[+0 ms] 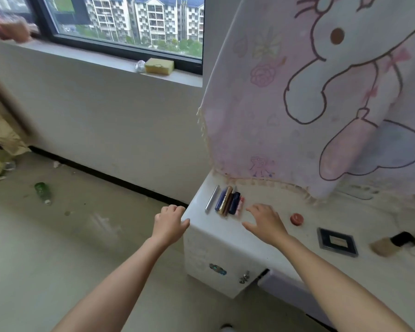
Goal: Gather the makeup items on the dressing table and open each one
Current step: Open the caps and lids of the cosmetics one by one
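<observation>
Left hand (169, 224) sits at the left corner of the white dressing table (225, 238), fingers loosely curled, gripping nothing; thumb is by the edge, can't tell if it touches. Right hand (265, 222) is over the tabletop, fingers spread and relaxed, empty, just right of the makeup row. That row, near the back-left corner: slim silver pen (211, 198) a bit apart, then blue tube (220, 200), gold tube (225, 201), dark navy tube (234, 202) and a small pink stick (240, 206) packed side by side, caps on as far as I can see. Further right: round red pot (296, 219), dark square compact (337, 242), and a beige bottle w/ black cap (391, 244), blurred, lying down. Pink cartoon-rabbit cloth (321, 92) hangs over the table's back, hiding whatever's behind it.
</observation>
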`<state>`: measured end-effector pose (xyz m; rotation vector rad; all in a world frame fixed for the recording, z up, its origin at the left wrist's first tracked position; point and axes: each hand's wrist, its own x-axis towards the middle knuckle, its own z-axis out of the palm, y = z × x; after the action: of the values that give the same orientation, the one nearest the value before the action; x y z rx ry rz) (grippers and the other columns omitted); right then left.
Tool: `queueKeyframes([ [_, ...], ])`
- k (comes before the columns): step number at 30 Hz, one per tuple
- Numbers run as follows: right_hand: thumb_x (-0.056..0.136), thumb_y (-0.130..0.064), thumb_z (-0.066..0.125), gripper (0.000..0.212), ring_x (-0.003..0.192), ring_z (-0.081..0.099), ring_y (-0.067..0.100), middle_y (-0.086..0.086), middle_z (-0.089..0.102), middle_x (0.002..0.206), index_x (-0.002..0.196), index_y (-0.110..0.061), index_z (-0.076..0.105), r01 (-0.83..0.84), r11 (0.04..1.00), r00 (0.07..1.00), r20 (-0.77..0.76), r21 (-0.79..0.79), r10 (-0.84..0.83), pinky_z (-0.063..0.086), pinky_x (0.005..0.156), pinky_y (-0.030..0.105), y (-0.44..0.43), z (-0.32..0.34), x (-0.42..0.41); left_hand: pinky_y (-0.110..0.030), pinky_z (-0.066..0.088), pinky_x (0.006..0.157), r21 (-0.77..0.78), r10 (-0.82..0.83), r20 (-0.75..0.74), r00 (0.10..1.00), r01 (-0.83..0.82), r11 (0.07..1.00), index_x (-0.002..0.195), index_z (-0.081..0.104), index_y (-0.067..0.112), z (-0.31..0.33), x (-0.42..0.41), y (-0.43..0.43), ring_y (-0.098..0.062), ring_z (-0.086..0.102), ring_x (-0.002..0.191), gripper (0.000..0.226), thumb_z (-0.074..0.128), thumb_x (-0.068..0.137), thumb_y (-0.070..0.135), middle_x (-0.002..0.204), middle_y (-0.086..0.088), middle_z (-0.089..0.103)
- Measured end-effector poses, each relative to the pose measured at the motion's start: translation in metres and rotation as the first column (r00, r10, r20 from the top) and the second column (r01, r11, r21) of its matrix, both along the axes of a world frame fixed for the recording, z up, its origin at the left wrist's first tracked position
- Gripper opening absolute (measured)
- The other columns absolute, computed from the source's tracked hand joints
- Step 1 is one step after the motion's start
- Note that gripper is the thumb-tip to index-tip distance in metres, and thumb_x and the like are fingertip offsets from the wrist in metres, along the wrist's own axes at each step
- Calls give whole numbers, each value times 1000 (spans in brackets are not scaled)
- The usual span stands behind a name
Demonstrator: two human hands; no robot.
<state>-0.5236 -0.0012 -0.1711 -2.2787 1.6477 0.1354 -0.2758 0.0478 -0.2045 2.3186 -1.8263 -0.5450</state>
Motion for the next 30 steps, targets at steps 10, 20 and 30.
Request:
queueKeyframes([
  [10,91,-36,47,46,130,36,21,2,44,138,134,-18,41,9,997,999,43,83,-12,34,101,34,-71,-19,20,-33,33,99,134,0,-51,999,7,991,131,43,17,-24,-11,-58,-22,39,123,42,41,93,33,134,-4,45],
  [20,93,-31,44,42,129,37,21,2,45,137,132,-20,41,29,987,990,131,159,-50,35,101,31,-127,-44,16,-32,42,84,245,30,-34,999,-20,969,120,49,14,-49,-44,-124,-21,49,111,35,41,92,33,121,-4,52],
  [30,95,-29,42,43,132,34,20,2,41,142,136,-18,38,57,984,969,226,169,-95,32,106,29,-142,-49,12,-30,34,68,269,64,1,998,-62,961,85,40,18,-69,-47,-136,-27,54,100,3,38,86,16,109,-6,55],
])
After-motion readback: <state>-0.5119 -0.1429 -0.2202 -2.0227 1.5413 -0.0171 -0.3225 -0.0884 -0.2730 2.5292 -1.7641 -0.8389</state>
